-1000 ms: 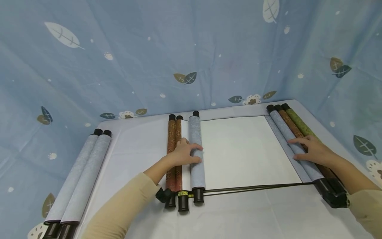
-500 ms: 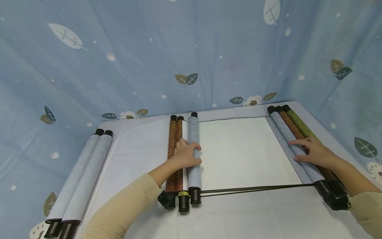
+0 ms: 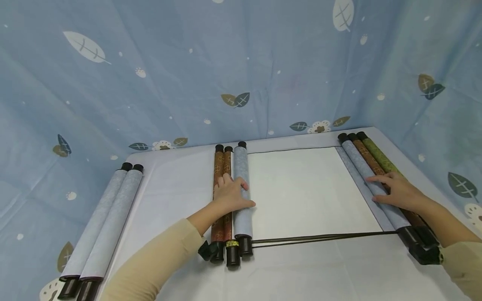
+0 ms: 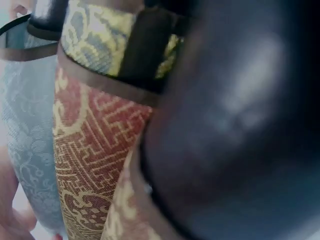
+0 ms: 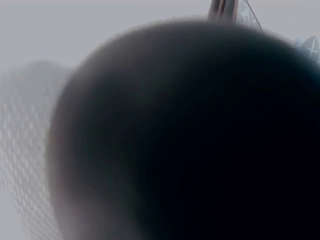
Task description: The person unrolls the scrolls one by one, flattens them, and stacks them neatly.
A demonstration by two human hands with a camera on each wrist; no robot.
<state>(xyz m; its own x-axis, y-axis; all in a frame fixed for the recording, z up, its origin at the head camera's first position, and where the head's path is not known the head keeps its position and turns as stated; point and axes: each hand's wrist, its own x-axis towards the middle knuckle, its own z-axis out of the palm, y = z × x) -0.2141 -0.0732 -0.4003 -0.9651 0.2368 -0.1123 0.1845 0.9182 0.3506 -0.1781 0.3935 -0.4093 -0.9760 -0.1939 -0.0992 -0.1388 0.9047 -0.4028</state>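
Observation:
A hanging scroll lies partly unrolled, its white paper [image 3: 301, 188] spread between two pale blue rolls. My left hand [image 3: 229, 196] curls over the left roll [image 3: 242, 223], thumb reaching past it onto the paper. Over the right roll [image 3: 357, 161] my right hand [image 3: 401, 192] holds, fingertips and thumb at its left side. Two brown patterned scrolls [image 3: 219, 167] lie just left of the left roll, partly under my left hand. In the left wrist view a dark end knob [image 4: 235, 115] blocks much, beside red-gold brocade [image 4: 95, 160]. A dark rounded shape [image 5: 190, 135] fills most of the right wrist view.
Two pale blue rolled scrolls [image 3: 113, 221] lie at the table's left edge. A brown scroll [image 3: 367, 156] and a green scroll [image 3: 380, 152] lie right of the right roll. Dark cords [image 3: 324, 237] stretch along the paper's near edge. Blue patterned cloth [image 3: 169, 83] stands behind the white table [image 3: 301, 271].
The left roll has moved a little left with my left hand, closer to the brown scrolls, and more white paper shows. My right hand stays at the right roll.

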